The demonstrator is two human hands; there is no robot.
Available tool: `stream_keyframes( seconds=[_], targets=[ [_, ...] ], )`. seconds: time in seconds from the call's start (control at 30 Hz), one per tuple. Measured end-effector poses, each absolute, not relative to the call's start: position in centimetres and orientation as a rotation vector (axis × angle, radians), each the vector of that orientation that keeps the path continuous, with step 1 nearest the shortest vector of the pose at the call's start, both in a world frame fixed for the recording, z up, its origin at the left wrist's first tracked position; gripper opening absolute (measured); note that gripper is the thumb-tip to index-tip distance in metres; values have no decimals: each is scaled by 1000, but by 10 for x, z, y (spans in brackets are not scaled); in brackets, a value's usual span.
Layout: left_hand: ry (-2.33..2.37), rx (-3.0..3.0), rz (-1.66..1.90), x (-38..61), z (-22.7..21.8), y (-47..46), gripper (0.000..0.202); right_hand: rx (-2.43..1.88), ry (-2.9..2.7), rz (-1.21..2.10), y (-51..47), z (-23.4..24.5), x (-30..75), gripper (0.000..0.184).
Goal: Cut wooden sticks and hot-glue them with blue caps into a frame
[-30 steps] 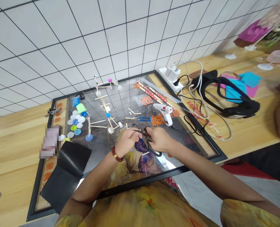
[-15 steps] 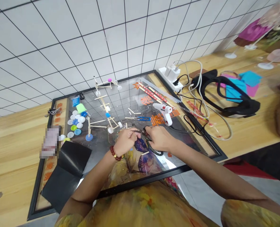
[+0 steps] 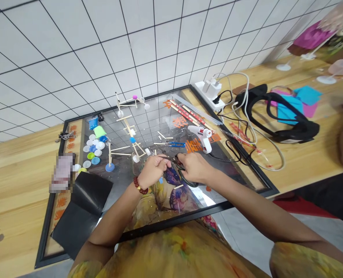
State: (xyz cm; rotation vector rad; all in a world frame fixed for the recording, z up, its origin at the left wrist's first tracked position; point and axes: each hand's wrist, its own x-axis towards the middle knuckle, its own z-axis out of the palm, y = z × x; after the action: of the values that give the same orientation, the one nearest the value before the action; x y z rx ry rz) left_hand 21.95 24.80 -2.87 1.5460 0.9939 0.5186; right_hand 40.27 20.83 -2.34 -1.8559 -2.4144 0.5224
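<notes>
- Our right hand (image 3: 196,168) is closed around the black handles of the scissors (image 3: 185,178); the fingers press together on them.
- Our left hand (image 3: 153,170), with a red bead bracelet (image 3: 139,185) on the wrist, is curled just beside the scissor blades. We cannot tell if it pinches something.
- The scissors are above the glass of a black picture frame (image 3: 171,221), over a printed picture.
- Near the hands we see a small scissors with blue handles (image 3: 175,144) and a white glue gun (image 3: 201,138).
- Farther, on the glass, stand models of wooden sticks (image 3: 127,131), beside many bottle caps (image 3: 93,154).
- Beyond the frame, on the wooden table (image 3: 21,193), lie a power strip (image 3: 210,94) with white cables and a black head strap (image 3: 275,116).
</notes>
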Motion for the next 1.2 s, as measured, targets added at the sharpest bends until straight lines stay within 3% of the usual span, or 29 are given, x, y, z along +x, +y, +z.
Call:
stream_keyframes(
  seconds=[0.3, 0.67, 0.93, 1.2],
  targets=[
    [814, 1429, 627, 219, -37, 253, 43, -1958, -2163, 483, 211, -40, 407, 16],
    [720, 1698, 907, 214, -23, 253, 26, -1944, -1961, 221, 190, -27, 413, 37],
    [809, 1611, 933, 217, -19, 248, 22, -1839, -2124, -218, 181, -23, 406, 32],
    [942, 1526, 877, 216, -23, 241, 26, -1964, -2088, -185, 185, -20, 402, 37]
  ],
)
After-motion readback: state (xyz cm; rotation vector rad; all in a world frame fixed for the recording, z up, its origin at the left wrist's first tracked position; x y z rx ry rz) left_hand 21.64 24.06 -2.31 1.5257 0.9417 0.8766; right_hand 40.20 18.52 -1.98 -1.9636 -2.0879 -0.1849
